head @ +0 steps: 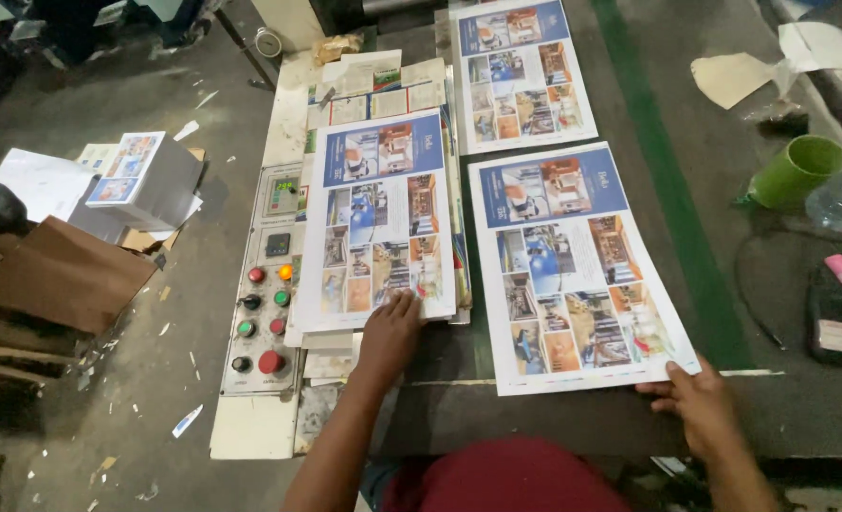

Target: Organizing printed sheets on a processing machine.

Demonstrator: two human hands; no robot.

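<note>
Pressing flat, left hand [390, 334] (fingers spread) touches left sheet [383, 223].

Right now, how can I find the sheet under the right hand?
On the dark worktable, three printed sheets lie beside a control panel. Take the sheet nearest the green cup; the right hand touches its lower corner, and it lies alone, not stacked.

Control panel [262, 303] left of two side-by-side printed sheets [573, 275].
</note>
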